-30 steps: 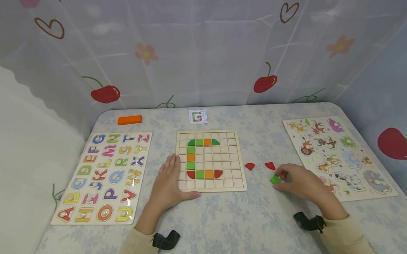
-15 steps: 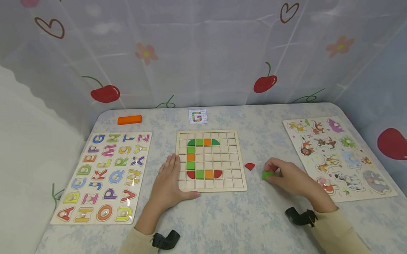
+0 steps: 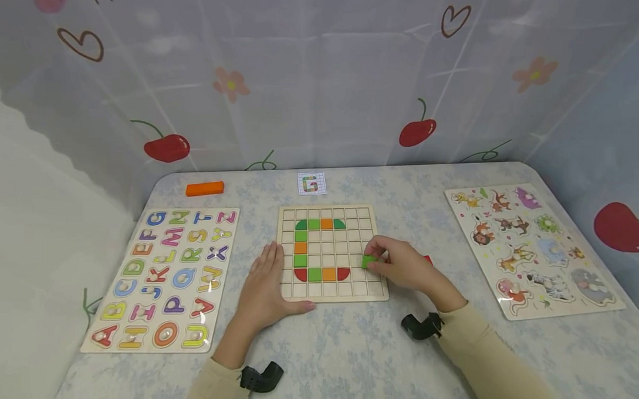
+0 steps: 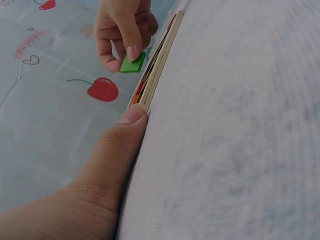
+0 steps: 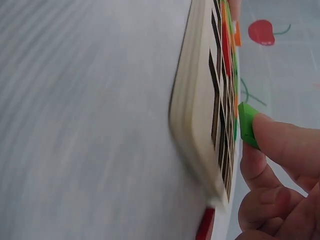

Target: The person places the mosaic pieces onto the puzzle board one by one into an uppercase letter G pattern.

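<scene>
Between thumb and fingers, my right hand (image 3: 401, 263) pinches a green square tile (image 3: 368, 261) over the right part of the wooden grid board (image 3: 333, 299). In the right wrist view this tile (image 5: 247, 125) is held up just off the board's face. My left hand (image 3: 263, 286) lies with straight fingers along the board's left edge, its thumb on the front edge. Green, orange and red tiles (image 3: 300, 248) sit in the grid in a C-like shape. A red piece (image 3: 428, 258) on the table is partly hidden behind my right hand.
A small pattern card (image 3: 311, 184) lies behind the board, and an orange block (image 3: 205, 189) is at the back left. An alphabet puzzle board (image 3: 161, 281) is on the left; an animal puzzle board (image 3: 532, 248) is on the right.
My right hand has carried the green tile leftward from the table to above the board, and now covers the red piece beside the board. My left hand stays in place.
</scene>
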Demonstrator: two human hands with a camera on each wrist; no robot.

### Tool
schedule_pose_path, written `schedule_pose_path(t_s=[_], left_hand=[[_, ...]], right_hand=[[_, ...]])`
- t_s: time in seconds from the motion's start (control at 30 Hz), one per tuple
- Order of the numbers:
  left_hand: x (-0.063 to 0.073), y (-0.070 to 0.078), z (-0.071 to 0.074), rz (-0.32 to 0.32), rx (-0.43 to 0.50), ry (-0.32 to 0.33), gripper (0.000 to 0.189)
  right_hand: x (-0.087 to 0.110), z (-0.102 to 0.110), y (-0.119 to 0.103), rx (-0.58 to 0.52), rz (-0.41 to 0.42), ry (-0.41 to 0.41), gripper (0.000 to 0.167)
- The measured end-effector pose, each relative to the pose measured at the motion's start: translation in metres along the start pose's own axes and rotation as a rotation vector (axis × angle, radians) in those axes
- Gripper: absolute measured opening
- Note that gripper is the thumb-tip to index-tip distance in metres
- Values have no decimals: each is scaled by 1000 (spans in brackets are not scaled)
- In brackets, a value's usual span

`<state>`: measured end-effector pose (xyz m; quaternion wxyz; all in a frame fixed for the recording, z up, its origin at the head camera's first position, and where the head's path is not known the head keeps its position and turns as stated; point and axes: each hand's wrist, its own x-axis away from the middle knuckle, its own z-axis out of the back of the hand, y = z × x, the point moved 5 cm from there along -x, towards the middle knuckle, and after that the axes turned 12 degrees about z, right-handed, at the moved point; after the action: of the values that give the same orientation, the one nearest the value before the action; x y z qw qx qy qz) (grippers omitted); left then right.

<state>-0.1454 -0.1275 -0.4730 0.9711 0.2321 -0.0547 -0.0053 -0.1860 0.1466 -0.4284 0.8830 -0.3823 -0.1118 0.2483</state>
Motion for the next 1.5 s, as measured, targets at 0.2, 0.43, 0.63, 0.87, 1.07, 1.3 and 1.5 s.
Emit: schedule_pose_path(t_s=[0.2,0.43,0.63,0.87,1.07,1.3,1.5], left_hand=[[0,0,-1,0,1,2,142],[-1,1,-1,-7,-5,3,142],[-1,0,0,-3,-4,5,142],[-1,-1,-1,6,-7,3,142],[0,-2,-2,11,-6,-7,142],[-1,-2,-4,12,-13,0,142],[-1,-2,-4,6,-9,1,141]], right_hand=[[-20,-14,-11,-19,21,-1,12],[-32,-24,-16,1,39,-6,11],[-37,-29,-20,35,32,-19,9],[-37,-30,-22,85,23,-16,9],[-33,-30,-24,166,36,-29,16],[-24,-23,-20,161,37,-32,28],[-9,1,-6,160,-11,30,34]])
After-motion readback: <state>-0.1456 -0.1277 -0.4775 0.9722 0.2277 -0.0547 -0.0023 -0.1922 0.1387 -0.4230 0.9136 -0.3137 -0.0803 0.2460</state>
